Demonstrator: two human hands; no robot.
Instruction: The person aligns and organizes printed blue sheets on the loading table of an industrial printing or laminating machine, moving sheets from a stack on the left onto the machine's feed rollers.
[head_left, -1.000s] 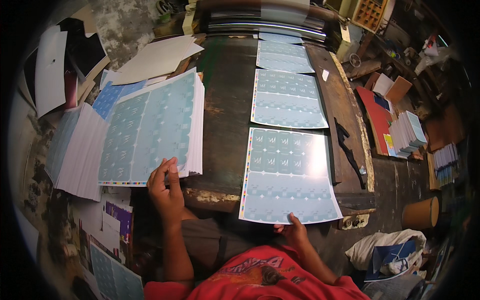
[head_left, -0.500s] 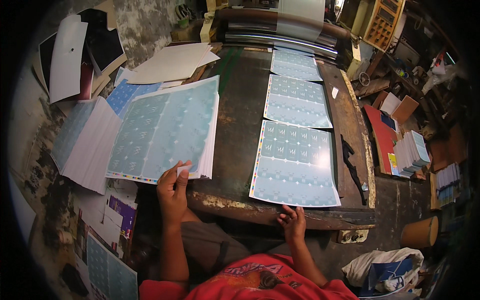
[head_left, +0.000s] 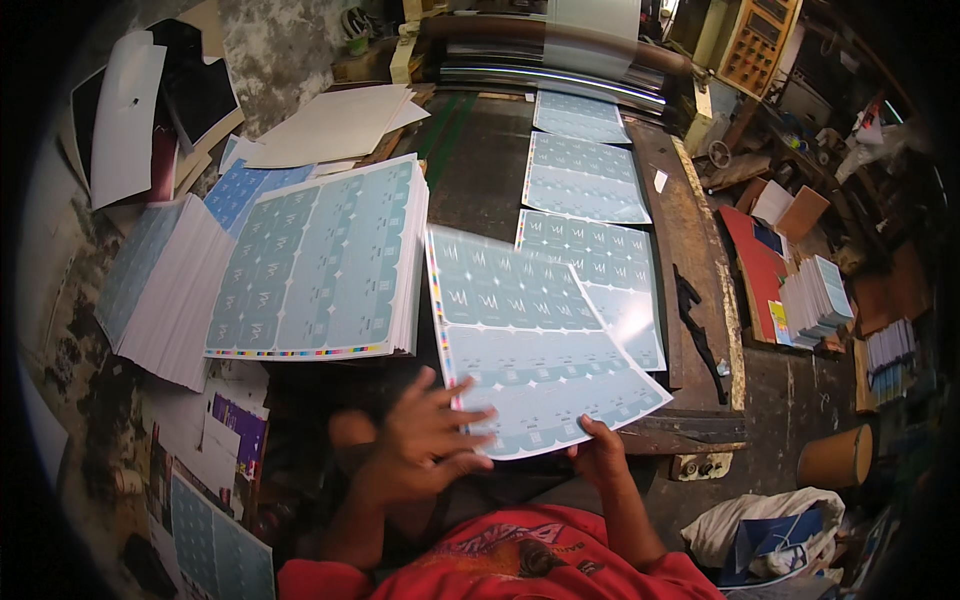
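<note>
Mid-transfer, it seems: the right hand point(head_left: 600, 455) pinches the printed sheet's point(head_left: 540, 340) near edge, its grip closed on it, lifted off the tabletop point(head_left: 480, 170). The left hand point(head_left: 425, 440), fingers spread, looks to rest on the sheet's corner, though blur hides its hold. Next comes squaring it onto the stack point(head_left: 320, 260).

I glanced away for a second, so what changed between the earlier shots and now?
The nearest printed sheet has been lifted off the table and swung left toward the stack. The left hand left the stack and took its edge; the right hand still holds it. Stack and farther sheets stayed.

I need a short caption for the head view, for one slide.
Both hands, left hand and right hand, hold a printed sheet beside a stack of sheets.
</note>
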